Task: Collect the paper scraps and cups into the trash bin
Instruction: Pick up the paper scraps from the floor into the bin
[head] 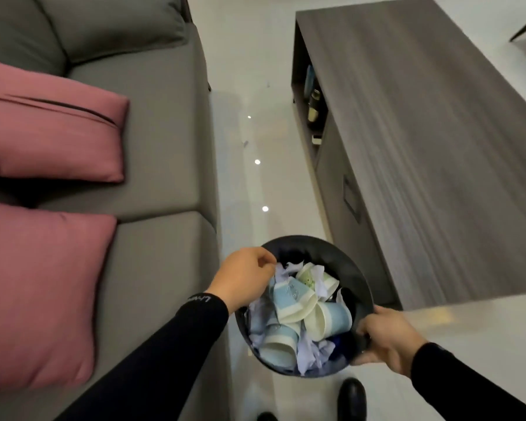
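A round black trash bin (351, 268) is held up between the sofa and the low table. It is full of blue-and-white paper cups (292, 296) and crumpled pale paper scraps (308, 354). My right hand (386, 341) grips the bin's right rim. My left hand (245, 276) reaches over the left rim, its fingertips pinched on a white paper scrap (281, 272) at the top of the pile. Two tiny scraps (245, 143) lie on the floor farther ahead.
A grey sofa (152, 165) with two pink cushions (47, 129) fills the left. A grey wood-grain low table (431, 141) with an open shelf stands to the right. A glossy white floor strip (255, 86) runs between them. My black shoes (351, 399) show below the bin.
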